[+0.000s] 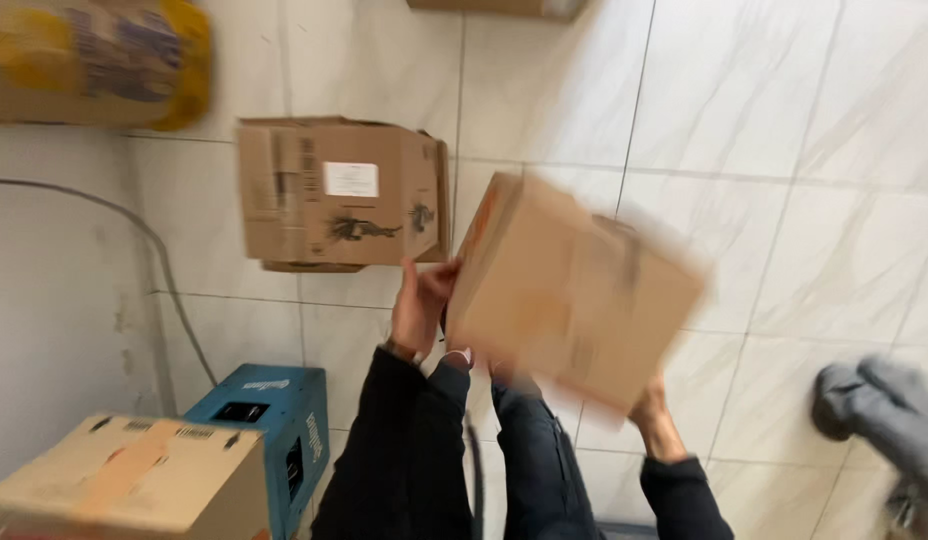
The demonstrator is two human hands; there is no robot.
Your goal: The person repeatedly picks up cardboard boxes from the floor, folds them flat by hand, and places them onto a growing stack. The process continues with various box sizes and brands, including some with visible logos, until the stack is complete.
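Note:
A brown cardboard box [574, 290], blurred by motion, is held tilted in the air between both hands. My left hand [421, 305] presses against its left side, fingers pointing up. My right hand [654, 408] supports its lower right corner from beneath. Both arms wear dark sleeves.
Another cardboard box with a white label [339, 193] lies on the white tiled floor beyond. A blue box [269, 420] and a taped cardboard box [134, 480] stand at lower left. A yellow sack [94, 62] is at top left. A grey cloth thing [884, 410] sits at right.

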